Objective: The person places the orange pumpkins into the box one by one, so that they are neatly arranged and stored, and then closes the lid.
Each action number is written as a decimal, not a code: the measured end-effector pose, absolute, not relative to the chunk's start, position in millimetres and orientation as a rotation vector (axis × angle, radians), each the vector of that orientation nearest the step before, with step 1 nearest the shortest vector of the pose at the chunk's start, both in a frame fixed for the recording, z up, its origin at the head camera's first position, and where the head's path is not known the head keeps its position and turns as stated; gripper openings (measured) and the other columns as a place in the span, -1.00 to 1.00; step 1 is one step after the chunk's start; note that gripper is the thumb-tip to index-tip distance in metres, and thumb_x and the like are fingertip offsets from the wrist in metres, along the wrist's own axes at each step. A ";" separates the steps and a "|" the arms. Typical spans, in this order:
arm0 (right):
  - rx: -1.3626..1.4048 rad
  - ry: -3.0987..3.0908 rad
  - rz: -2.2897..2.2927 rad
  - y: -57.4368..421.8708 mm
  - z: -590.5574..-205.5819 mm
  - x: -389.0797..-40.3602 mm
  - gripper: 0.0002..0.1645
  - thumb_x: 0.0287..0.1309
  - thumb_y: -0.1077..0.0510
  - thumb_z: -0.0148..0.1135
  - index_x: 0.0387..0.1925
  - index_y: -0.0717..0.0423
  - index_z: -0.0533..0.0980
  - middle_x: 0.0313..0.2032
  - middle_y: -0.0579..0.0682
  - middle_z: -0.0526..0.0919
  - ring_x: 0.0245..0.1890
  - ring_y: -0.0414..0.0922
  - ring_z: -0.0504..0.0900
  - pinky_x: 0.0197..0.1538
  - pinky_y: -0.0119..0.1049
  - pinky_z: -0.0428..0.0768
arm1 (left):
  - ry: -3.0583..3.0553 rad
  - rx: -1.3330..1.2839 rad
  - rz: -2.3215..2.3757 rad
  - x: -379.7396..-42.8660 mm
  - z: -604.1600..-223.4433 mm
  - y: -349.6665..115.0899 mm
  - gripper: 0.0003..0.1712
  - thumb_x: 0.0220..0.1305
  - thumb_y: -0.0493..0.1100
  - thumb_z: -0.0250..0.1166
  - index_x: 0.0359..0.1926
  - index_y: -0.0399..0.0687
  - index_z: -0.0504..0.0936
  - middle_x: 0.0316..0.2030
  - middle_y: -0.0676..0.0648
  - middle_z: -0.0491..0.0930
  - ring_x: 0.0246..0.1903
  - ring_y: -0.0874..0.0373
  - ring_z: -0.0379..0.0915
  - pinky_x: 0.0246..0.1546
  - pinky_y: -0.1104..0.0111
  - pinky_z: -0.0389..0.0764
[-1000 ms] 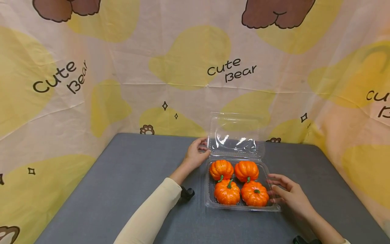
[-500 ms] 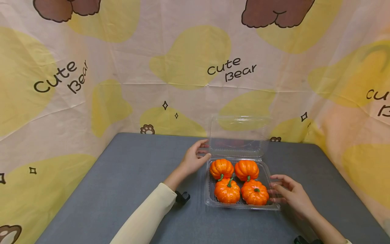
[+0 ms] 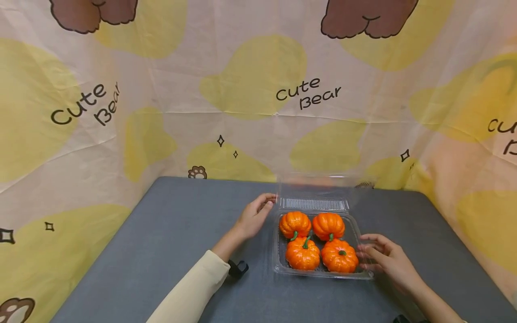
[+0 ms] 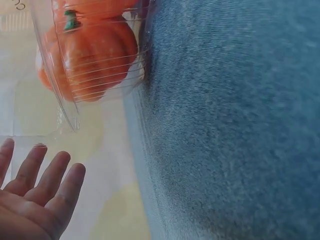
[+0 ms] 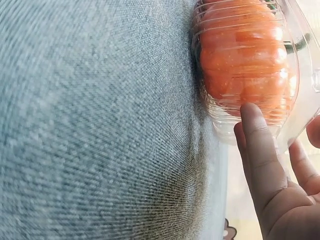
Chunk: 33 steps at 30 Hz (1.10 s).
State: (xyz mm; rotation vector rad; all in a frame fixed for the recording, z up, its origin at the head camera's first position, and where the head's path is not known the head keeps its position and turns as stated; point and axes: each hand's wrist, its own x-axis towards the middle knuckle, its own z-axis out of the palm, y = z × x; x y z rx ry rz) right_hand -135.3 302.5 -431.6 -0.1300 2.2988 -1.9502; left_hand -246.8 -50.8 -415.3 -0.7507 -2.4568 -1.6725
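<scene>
A clear plastic clamshell container (image 3: pixel 323 274) sits on the grey table with its transparent lid (image 3: pixel 319 193) leaning back from the rear hinge. Several small orange pumpkins (image 3: pixel 303 254) with green stems fill the base in two rows. My left hand (image 3: pixel 254 215) is at the lid's left edge, fingers extended. In the left wrist view those fingers spread close below the clear plastic, near a pumpkin (image 4: pixel 95 55). On the right, my right hand (image 3: pixel 389 260) has its fingertips against the container's side wall. The right wrist view shows one finger (image 5: pixel 262 155) overlapping the ribbed wall over a pumpkin (image 5: pixel 245 55).
The grey table (image 3: pixel 194 224) extends to both sides of the container. Behind it hangs a fabric backdrop (image 3: pixel 242 89) printed with yellow patches and bear drawings. A black strap (image 3: pixel 238 269) shows under the left wrist.
The lid has tipped farther back, away from the base. My left hand has come slightly nearer along with it. The right hand stays at the container's right side, and the pumpkins have not moved.
</scene>
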 end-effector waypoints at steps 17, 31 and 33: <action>-0.156 2.396 -1.763 314.5 -430.4 -129.3 -0.55 0.41 0.16 0.00 0.23 0.29 0.29 -0.14 -0.34 0.70 -0.21 -0.25 0.69 -0.31 -0.20 0.69 | -2.632 -0.891 -1.528 -230.9 -415.1 -66.3 -0.63 0.49 -0.08 -0.04 0.20 0.05 0.50 0.18 -0.06 0.51 0.08 -0.03 0.50 0.03 0.05 0.54; -0.151 2.278 -1.805 326.3 -425.5 -116.7 -0.80 0.52 0.06 -0.27 -0.14 -0.06 0.33 -0.25 -0.27 0.58 -0.27 -0.19 0.71 -0.35 -0.11 0.69 | -2.841 -0.935 -1.433 -218.3 -417.0 -75.9 -0.55 0.31 0.06 0.23 0.18 0.12 0.49 0.17 -0.03 0.47 -0.03 0.06 0.57 -0.07 0.27 0.62; -0.258 2.234 -1.818 328.1 -425.8 -114.2 -0.81 0.52 0.12 -0.31 -0.16 -0.09 0.30 -0.26 -0.25 0.55 -0.28 -0.19 0.69 -0.35 -0.10 0.68 | -2.847 -0.926 -1.417 -215.8 -417.3 -75.5 -0.53 0.28 0.04 0.27 0.18 0.07 0.50 0.14 -0.05 0.50 -0.07 0.08 0.59 -0.08 0.27 0.62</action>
